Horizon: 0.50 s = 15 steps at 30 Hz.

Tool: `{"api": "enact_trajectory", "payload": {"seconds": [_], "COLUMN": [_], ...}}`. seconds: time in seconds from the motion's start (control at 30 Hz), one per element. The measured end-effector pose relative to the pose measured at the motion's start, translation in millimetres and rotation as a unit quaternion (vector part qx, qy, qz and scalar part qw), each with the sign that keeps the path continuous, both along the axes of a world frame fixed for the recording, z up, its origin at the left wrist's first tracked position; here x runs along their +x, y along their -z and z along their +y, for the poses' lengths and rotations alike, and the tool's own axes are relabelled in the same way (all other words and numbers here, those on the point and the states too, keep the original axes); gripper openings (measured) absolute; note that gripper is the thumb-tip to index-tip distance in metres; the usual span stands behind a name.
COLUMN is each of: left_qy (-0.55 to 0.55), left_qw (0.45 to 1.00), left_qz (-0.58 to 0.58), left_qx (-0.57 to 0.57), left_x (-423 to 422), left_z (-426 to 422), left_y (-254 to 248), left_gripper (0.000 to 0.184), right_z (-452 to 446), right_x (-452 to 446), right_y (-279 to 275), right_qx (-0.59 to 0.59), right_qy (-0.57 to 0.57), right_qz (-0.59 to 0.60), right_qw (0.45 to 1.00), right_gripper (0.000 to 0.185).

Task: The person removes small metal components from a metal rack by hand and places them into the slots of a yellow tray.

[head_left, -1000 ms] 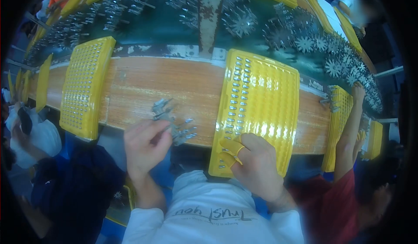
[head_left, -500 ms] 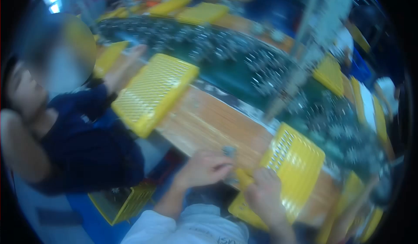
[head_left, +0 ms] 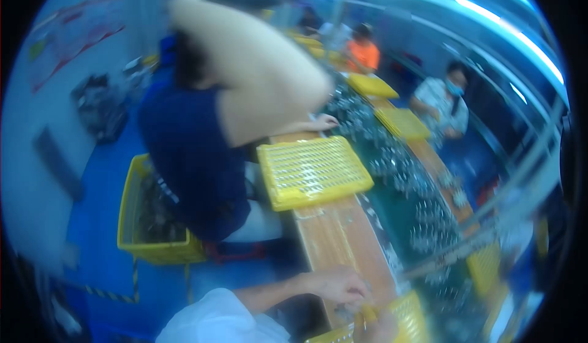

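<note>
My left hand (head_left: 342, 285) is over the near end of the wooden ledge, its fingers curled together. A small grey piece (head_left: 345, 312) shows just below those fingertips, but blur hides its kind and whether I grip it. Close by on the right, my right hand (head_left: 378, 329) is closed around a yellow handle-like thing (head_left: 369, 313), partly cut off by the lower frame edge. Beneath and beside this hand lies a yellow slotted tray (head_left: 411, 320).
Another yellow slotted tray (head_left: 315, 170) lies farther along the wooden ledge (head_left: 334, 233). A green belt (head_left: 392, 202) carries many clear-grey parts. At left, a co-worker in dark blue (head_left: 190, 159) sits by a yellow crate (head_left: 125, 220). Other people work across the belt.
My view has swung left and up, so both hands now appear lower in the picture. The co-worker's arm is now raised. My hands stay close together, the right still on the yellow thing.
</note>
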<state>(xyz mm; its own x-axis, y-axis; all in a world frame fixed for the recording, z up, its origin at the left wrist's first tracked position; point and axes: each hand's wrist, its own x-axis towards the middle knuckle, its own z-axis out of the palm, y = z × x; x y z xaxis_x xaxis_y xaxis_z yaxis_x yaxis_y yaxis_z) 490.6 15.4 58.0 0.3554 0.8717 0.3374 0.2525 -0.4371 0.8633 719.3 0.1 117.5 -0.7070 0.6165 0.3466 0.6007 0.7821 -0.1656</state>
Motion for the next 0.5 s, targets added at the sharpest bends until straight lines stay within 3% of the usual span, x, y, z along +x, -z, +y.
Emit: {"api": "enact_trajectory", "payload": {"seconds": [0.13,0.2,0.33,0.37,0.4,0.5], "left_qy": [-0.047,-0.060,-0.181,-0.208,-0.220,-0.234], "left_qw": [0.998,0.997,0.977,0.963,0.959,0.949], "left_qz": [0.017,-0.009,-0.032,0.000,-0.001,0.020], "left_qx": [0.043,0.041,0.112,0.172,0.177,0.210], "left_x": [-3,-5,0,-1,-6,-21], "left_z": [-5,-13,-25,-30,-38,-61], "left_y": [1,-5,-4,-6,-11,-22], "left_gripper": [0.021,0.022,0.021,0.019,0.019,0.018], "right_z": [2,8,19,37,47,19], "right_x": [-5,-5,-9,2,6,-23], "right_y": [1,6,-7,17,28,1], "right_qx": [0.026,0.101,0.104,-0.082,-0.266,-0.328], "right_qy": [-0.013,-0.032,-0.085,-0.034,0.022,0.040], "right_qz": [-0.004,0.049,0.022,0.101,0.170,0.199], "right_qw": [1.000,0.993,0.991,0.991,0.949,0.922], "right_gripper": [0.019,0.017,0.012,0.011,0.011,0.016]}}
